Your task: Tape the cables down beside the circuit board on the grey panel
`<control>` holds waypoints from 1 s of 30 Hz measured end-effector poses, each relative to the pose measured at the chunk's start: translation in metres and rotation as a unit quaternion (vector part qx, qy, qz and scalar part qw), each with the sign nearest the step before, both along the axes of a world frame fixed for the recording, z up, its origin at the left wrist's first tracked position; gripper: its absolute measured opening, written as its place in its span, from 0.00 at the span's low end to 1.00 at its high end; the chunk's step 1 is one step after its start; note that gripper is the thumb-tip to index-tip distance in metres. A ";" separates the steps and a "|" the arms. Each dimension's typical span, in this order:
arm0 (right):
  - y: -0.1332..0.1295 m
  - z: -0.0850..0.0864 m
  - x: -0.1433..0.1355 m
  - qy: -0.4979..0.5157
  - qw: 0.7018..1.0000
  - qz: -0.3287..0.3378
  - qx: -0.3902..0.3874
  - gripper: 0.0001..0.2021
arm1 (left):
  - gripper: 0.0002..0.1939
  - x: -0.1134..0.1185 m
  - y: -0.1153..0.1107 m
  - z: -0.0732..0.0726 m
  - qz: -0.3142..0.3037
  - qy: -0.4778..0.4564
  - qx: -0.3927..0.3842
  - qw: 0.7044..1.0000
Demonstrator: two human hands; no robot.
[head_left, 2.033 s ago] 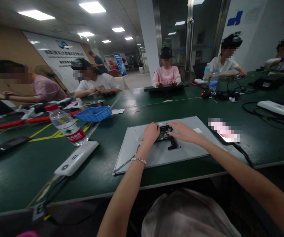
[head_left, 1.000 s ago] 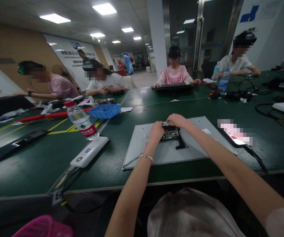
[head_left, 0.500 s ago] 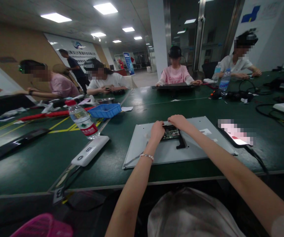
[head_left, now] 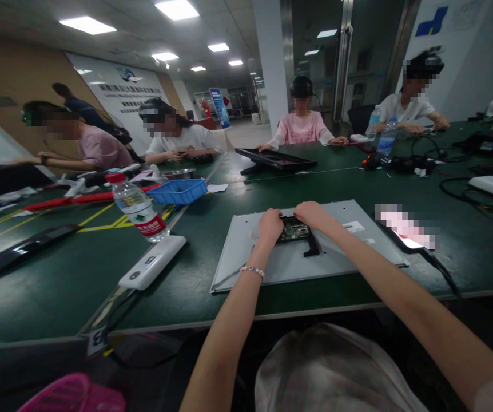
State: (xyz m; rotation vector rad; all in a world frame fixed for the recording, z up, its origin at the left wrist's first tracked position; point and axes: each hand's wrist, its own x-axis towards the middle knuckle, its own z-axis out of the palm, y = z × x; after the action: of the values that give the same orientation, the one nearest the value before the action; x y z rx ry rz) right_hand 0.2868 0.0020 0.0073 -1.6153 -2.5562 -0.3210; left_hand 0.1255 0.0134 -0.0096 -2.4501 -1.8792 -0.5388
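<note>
A flat grey-white panel [head_left: 263, 269] lies on the table in front of me. On it sits a green circuit board [head_left: 294, 230] in a black plastic frame [head_left: 312, 247], one arm of which reaches toward me. My left hand [head_left: 270, 225] is closed, its fingers bent round the frame's far left corner. At the far right edge my right hand [head_left: 310, 213] also has its fingers curled on the frame, and its fingertips are partly hidden. A beaded bracelet [head_left: 253, 271] is on my left wrist.
To the left are a white power bank [head_left: 154, 262], a water bottle [head_left: 139, 209], a blue tray [head_left: 178, 191] and a long black cover [head_left: 23, 249]. A phone [head_left: 405, 229] with a cable lies right. Across the table, a person in pink [head_left: 302, 129] holds a black screen [head_left: 276, 159].
The person opposite has tilted the black screen and shifted it left. A walking person at the back left has moved left. My hands stay at the frame; the view has shifted slightly.
</note>
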 end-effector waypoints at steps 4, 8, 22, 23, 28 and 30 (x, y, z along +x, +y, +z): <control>0.001 -0.002 0.002 -0.005 1.000 0.002 0.010 0.15 | 0.16 0.000 0.002 -0.001 -0.004 0.000 0.011 1.000; 0.002 -0.003 0.004 -0.009 1.000 -0.007 0.013 0.15 | 0.16 0.000 0.001 -0.001 -0.002 0.006 0.006 1.000; 0.001 -0.007 0.013 0.128 0.990 -0.016 -0.051 0.15 | 0.15 0.000 0.001 -0.002 -0.003 -0.003 0.006 1.000; 0.001 -0.006 0.013 0.131 0.990 -0.017 -0.055 0.15 | 0.15 0.000 0.001 -0.001 -0.003 -0.005 0.006 1.000; 0.003 -0.006 0.013 0.151 0.987 -0.012 -0.052 0.14 | 0.16 0.000 -0.002 0.001 -0.001 -0.019 0.008 1.000; 0.005 -0.008 0.014 0.164 0.985 -0.009 -0.046 0.14 | 0.16 0.000 -0.002 0.002 -0.001 -0.025 0.015 1.000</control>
State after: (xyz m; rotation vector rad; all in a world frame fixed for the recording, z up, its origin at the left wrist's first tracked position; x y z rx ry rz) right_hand 0.3008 0.0065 -0.0011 -1.5686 -2.3375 0.0610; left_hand 0.1256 0.0114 -0.0080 -2.4434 -1.8726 -0.6296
